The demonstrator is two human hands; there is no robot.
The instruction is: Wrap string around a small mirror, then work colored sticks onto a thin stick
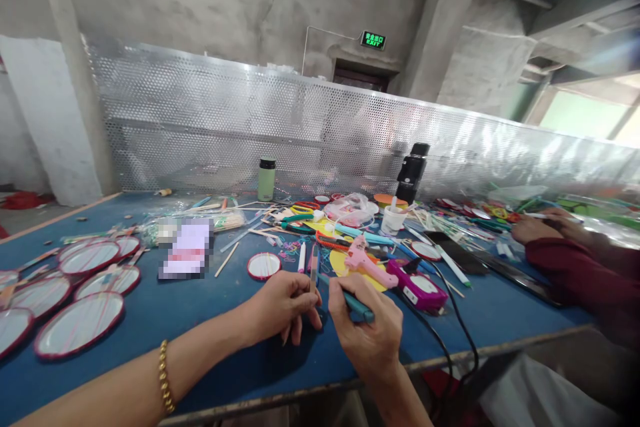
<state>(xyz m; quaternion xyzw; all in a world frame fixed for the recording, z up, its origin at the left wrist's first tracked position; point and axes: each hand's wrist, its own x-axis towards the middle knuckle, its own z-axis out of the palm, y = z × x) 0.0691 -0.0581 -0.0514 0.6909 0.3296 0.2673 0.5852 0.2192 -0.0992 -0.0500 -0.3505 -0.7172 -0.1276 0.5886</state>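
Observation:
My left hand (pixel 283 310) is closed in a pinch on a thin upright stick (pixel 313 270) above the blue table (pixel 200 310). My right hand (pixel 367 333) is wrapped round a teal pen-like tool (pixel 350 300), its tip pointing up-left toward the stick. The two hands almost touch at the table's near edge. A gold bracelet (pixel 166 377) is on my left wrist. A pink glue gun (pixel 367 261) lies just beyond my right hand on a yellow disc.
Several round red-rimmed fans (pixel 80 323) lie at the left. A small round one (pixel 263 265), a green flask (pixel 266 180), a white cup (pixel 393 219), a black bottle (pixel 413 173) and craft clutter lie beyond. A pink box (pixel 420 287) and black cable (pixel 450 320) lie right. Another person's hands (pixel 540 227) rest far right.

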